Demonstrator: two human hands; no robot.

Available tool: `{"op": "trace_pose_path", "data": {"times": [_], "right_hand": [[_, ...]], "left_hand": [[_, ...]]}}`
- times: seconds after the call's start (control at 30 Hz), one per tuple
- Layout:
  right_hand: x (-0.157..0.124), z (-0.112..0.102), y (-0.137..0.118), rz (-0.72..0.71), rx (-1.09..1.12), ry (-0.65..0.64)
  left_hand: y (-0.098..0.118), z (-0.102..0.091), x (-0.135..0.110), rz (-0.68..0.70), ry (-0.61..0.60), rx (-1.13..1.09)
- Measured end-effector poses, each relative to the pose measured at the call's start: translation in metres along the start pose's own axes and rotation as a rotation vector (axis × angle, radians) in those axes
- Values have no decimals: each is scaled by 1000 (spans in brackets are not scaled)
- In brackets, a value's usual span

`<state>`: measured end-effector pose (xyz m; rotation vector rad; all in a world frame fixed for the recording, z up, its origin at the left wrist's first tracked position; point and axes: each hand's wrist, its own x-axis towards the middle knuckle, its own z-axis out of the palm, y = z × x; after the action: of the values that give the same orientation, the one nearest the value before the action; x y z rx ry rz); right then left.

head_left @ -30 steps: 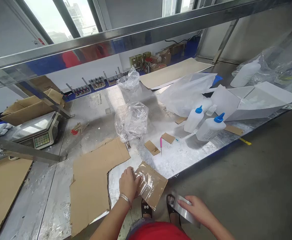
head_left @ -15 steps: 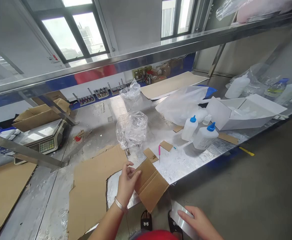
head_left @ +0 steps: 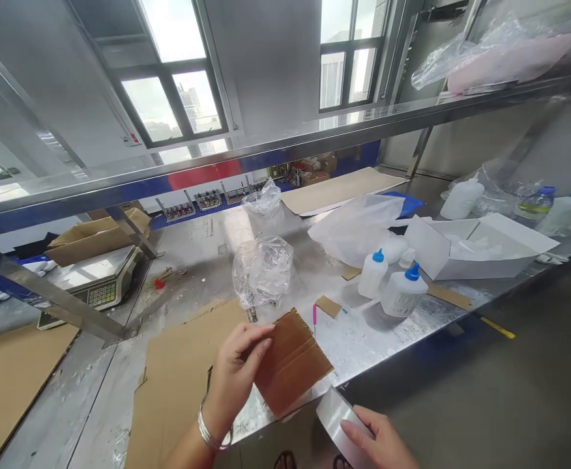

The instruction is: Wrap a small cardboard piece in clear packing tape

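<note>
At the bottom of the view, the left hand (head_left: 234, 381) pinches the left edge of a folded cardboard piece (head_left: 291, 365), with its fingers pressed together across the brown face and a metal bangle (head_left: 208, 433) on the wrist. The piece is held tilted just above the table, its long axis running from about 1 o'clock to 7 o'clock and one corner pointing toward 12 o'clock. Crease lines cross its face along that axis.

At 5 o'clock, the right hand (head_left: 376, 440) curls its fingers around a silvery tape roll (head_left: 335, 417), which stands apart from the cardboard piece.

Under the left hand lies a large cardboard sheet (head_left: 180, 384) on the steel table (head_left: 344, 348). Just beyond the held piece, at 12 o'clock, sit a crumpled clear bag (head_left: 262, 272) and a pink-handled pick (head_left: 314, 319) beside a cardboard scrap (head_left: 328, 306). Two blue-capped glue bottles (head_left: 403, 291) stand at 1 o'clock, with a white box (head_left: 476, 247) farther out at 2 o'clock. A digital scale (head_left: 94, 286) sits at 10 o'clock.
</note>
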<state>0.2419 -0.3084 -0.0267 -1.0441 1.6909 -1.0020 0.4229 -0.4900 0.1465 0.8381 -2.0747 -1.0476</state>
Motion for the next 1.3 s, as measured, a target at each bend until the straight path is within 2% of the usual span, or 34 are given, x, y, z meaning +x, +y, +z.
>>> {"op": "trace_pose_path", "data": {"times": [0.2, 0.27, 0.37, 0.4, 0.47, 0.5, 0.6, 0.67, 0.77, 0.87, 0.93, 1.1, 1.17, 1.23, 1.3], "right_hand": [[32, 12, -19, -184, -66, 42], [32, 12, -36, -270, -85, 192], [16, -2, -89, -561, -168, 647], [9, -9, -113, -721, -224, 691], [-2, -22, -162, -1087, -394, 661], [-6, -28, -184, -1197, -482, 647], [-6, -35, -229, -1328, -633, 609], [-2, -34, -242, -1327, -648, 606], [2, -32, -246, -1300, -596, 595], [-1, -36, -249, -1246, -521, 496], [-5, -40, -251, -1143, -456, 398], [-9, -50, -246, -746, -272, 147], [-7, -51, -243, -681, -229, 112], [-5, -49, -243, -671, -217, 104], [-2, -43, -249, -701, -241, 108]], "left_hand": [[49, -20, 4, 358, -61, 144], [58, -21, 6, 407, -64, 195], [62, -17, 9, 399, -18, 247], [62, -16, 9, 390, 5, 250], [62, -15, 9, 366, 40, 226], [62, -16, 8, 349, 52, 199], [64, -21, 3, 267, 56, 83], [65, -25, -1, 242, 64, 34], [65, -28, -7, 308, 126, 78], [68, -29, -13, 329, 143, 103], [71, -29, -17, 312, 137, 107], [77, -32, -22, 303, 66, 104], [76, -35, -22, 258, 56, 65], [76, -40, -18, 151, 28, 31], [80, -48, -11, 53, -68, 65]]}}
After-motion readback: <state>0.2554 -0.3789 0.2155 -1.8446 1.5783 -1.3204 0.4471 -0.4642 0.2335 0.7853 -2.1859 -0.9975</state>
